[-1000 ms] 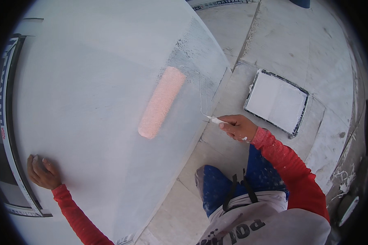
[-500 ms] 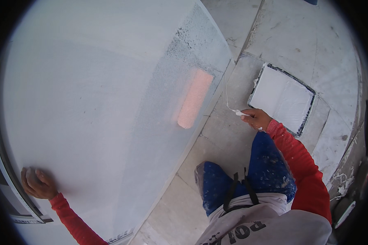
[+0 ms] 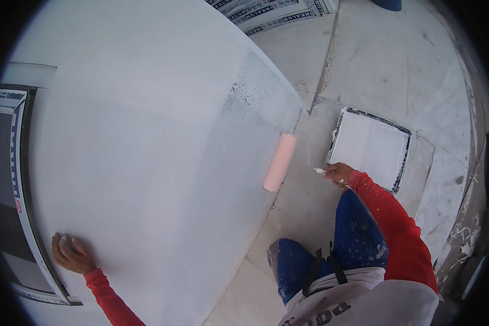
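Observation:
My right hand (image 3: 339, 173) is wrapped round the white, paint-smeared handle of a paint roller (image 3: 280, 163). A thin wire frame joins the handle to the long pinkish roller sleeve, which lies against the lower edge of the wall (image 3: 136, 146). Fresh white paint covers much of that surface; a greyer, speckled patch shows near its far end. My left hand (image 3: 73, 254) rests on the wall beside the window frame, fingers a little bent and apart, holding nothing. To the right of my right hand lies a square paint tray (image 3: 407, 157) of white paint with a dark, smeared rim.
A window (image 3: 30, 201) with a taped, light frame and dark edging is set in the wall at the left. Wrapped profiles (image 3: 277, 16) lie at the top. A blue container (image 3: 388, 4) stands on the grey floor slabs (image 3: 372, 65) at the far right.
The roller has moved down and right, from the greyish patch to the wall's lower edge. My view has shifted, so more of the window and the wrapped profiles show.

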Demonstrator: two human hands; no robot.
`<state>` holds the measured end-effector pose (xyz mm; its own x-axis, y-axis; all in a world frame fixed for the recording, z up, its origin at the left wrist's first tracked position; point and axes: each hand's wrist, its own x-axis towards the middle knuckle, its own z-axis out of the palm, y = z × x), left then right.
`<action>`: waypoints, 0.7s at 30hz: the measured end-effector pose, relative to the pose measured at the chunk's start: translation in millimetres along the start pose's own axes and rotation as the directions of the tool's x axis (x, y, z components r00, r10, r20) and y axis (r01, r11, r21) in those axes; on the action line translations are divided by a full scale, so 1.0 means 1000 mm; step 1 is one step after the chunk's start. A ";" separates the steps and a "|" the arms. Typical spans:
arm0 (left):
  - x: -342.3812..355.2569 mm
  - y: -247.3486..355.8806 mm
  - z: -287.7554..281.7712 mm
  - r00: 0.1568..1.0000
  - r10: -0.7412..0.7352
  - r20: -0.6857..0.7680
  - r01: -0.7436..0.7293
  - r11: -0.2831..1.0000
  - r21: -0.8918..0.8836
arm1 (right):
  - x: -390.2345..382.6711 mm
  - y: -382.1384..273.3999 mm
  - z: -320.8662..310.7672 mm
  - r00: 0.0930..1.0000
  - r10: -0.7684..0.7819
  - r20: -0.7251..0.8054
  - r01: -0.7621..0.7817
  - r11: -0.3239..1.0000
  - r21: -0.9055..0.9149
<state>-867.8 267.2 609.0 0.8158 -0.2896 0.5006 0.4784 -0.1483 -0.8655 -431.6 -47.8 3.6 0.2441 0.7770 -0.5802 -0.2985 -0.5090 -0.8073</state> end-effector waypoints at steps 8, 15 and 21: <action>0.010 0.013 -0.004 0.995 0.097 0.008 -0.097 0.994 -0.060 | -0.106 -0.140 0.009 0.945 -0.323 0.043 0.324 0.946 0.003; 0.051 0.047 0.015 0.990 0.141 0.012 -0.136 0.970 -0.200 | -0.114 -0.211 0.025 0.896 -0.438 0.071 0.437 0.899 0.034; 0.047 0.045 0.031 0.995 0.098 0.030 -0.097 0.994 -0.043 | -0.054 -0.106 -0.017 0.950 -0.313 0.011 0.313 0.950 -0.003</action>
<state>-798.1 276.3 593.9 0.8682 -0.2743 0.4136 0.3830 -0.1597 -0.9098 -397.5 -42.1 119.0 0.3154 0.9014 -0.2967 -0.2040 -0.2410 -0.9488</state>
